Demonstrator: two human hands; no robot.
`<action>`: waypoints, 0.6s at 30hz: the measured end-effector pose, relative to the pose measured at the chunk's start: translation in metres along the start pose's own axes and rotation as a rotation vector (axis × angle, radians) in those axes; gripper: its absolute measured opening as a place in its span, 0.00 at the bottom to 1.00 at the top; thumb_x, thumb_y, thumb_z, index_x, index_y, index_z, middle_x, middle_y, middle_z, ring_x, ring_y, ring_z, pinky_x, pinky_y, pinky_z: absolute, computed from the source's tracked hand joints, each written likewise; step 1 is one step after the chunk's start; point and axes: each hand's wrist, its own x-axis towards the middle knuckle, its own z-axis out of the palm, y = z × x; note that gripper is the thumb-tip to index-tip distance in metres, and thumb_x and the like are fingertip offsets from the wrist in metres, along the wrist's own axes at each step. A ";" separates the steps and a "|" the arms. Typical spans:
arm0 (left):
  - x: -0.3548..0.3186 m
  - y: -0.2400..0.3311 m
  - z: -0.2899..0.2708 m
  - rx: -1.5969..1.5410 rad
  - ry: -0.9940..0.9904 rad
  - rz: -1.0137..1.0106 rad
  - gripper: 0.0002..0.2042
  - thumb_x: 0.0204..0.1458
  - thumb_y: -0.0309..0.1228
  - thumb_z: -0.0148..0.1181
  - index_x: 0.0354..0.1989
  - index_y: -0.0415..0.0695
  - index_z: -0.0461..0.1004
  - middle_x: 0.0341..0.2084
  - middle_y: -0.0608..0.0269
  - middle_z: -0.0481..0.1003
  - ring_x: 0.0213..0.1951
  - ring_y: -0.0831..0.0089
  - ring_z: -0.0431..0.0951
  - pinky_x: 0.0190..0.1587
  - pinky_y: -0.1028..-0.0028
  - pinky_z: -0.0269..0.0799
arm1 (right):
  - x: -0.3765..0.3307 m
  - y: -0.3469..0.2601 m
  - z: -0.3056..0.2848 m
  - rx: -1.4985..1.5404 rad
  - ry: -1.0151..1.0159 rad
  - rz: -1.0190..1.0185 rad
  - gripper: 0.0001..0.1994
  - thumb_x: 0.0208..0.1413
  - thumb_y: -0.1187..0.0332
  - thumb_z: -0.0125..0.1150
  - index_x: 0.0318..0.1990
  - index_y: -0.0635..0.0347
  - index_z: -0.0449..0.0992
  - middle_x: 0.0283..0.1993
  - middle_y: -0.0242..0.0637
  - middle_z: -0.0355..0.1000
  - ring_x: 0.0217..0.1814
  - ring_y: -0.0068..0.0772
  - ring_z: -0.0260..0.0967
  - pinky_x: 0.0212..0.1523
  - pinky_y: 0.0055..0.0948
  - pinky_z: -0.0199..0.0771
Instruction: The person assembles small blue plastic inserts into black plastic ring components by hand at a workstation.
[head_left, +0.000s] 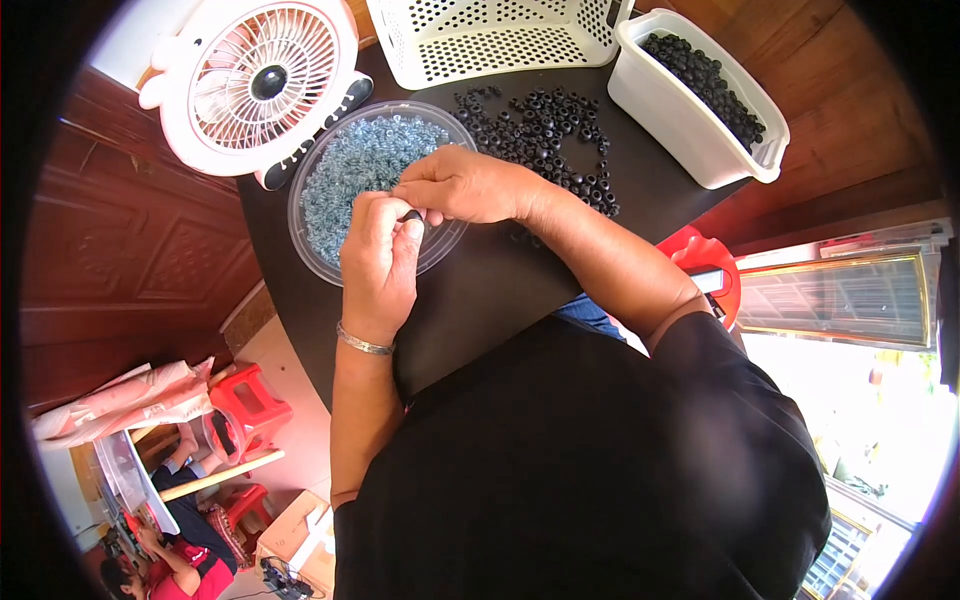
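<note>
My left hand (380,262) is closed, pinching a small round black part (412,215) between thumb and forefinger. Pressed up against it is my right hand (475,185), its fingers pinched together; whatever they hold is hidden. Both hands are over the near right rim of a round clear tub (301,238) full of small translucent bluish pieces (335,190). Loose black ring-like parts (545,140), many with a hole in the middle, lie spread on the black tabletop (480,290) beyond my right wrist.
A white fan (268,82) stands at the back left, and a white perforated basket (500,50) at the back. On the right is a white bin (665,118) of black parts. Red stools (248,410) and a person (190,570) are at lower left.
</note>
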 end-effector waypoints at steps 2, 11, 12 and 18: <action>-0.001 0.000 -0.001 0.008 -0.006 -0.030 0.03 0.52 0.21 0.53 0.33 0.38 0.67 0.29 0.58 0.67 0.27 0.68 0.68 0.34 0.73 0.67 | 0.001 0.004 0.002 -0.019 0.009 -0.012 0.16 0.60 0.61 0.50 0.29 0.66 0.75 0.23 0.31 0.69 0.28 0.21 0.66 0.31 0.25 0.68; -0.001 -0.005 -0.012 -0.595 0.000 -0.499 0.09 0.57 0.35 0.49 0.33 0.42 0.70 0.22 0.71 0.67 0.23 0.84 0.64 0.27 0.83 0.58 | -0.004 0.001 0.009 -0.341 0.131 -0.212 0.10 0.59 0.65 0.51 0.32 0.64 0.74 0.25 0.37 0.72 0.28 0.32 0.70 0.32 0.30 0.70; 0.000 -0.004 -0.013 -0.595 0.002 -0.499 0.09 0.57 0.35 0.49 0.33 0.42 0.70 0.22 0.71 0.67 0.23 0.84 0.64 0.27 0.83 0.58 | -0.003 0.003 0.011 -0.375 0.182 -0.250 0.10 0.58 0.66 0.52 0.33 0.63 0.74 0.27 0.39 0.72 0.29 0.37 0.71 0.33 0.32 0.70; -0.001 -0.007 -0.017 -0.883 0.056 -0.540 0.09 0.58 0.34 0.47 0.34 0.41 0.69 0.23 0.68 0.67 0.24 0.79 0.66 0.26 0.79 0.59 | 0.001 0.003 0.016 -0.450 0.292 -0.411 0.08 0.56 0.66 0.54 0.33 0.62 0.74 0.30 0.41 0.73 0.33 0.47 0.72 0.34 0.37 0.71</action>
